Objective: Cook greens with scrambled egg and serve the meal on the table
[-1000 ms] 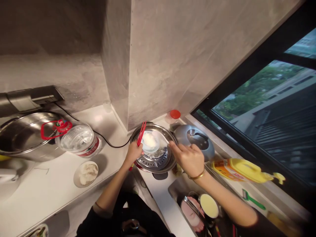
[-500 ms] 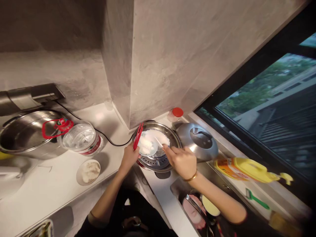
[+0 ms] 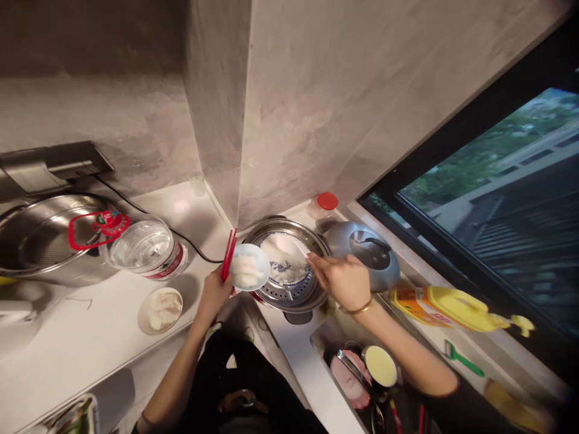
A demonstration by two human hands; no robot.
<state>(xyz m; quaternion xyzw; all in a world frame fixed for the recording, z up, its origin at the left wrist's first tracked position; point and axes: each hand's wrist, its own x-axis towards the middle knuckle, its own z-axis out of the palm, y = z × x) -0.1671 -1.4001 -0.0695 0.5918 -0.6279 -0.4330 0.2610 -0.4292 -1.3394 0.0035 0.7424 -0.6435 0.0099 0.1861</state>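
My left hand [image 3: 216, 293] holds a small white bowl of rice [image 3: 247, 267] together with red chopsticks [image 3: 228, 254], just left of a steel steamer pot [image 3: 312, 295]. Inside the pot sits a blue-patterned dish of white rice [image 3: 286, 272]. My right hand [image 3: 344, 279] grips a white rice paddle [image 3: 293, 248] whose blade reaches over the rice in the pot. A gold bangle circles my right wrist.
The pot's steel lid [image 3: 366, 253] lies to the right, with a red-capped jar [image 3: 322, 205] behind. A bowl of rice [image 3: 160, 310], a plastic water jug [image 3: 145, 250] and a large steel wok [image 3: 40, 238] stand left. Yellow detergent bottle [image 3: 447, 308] and sink dishes [image 3: 368, 377] lie right.
My left hand has drawn the small bowl of rice and chopsticks out from over the pot to its left side. The right hand stays over the pot with the paddle.
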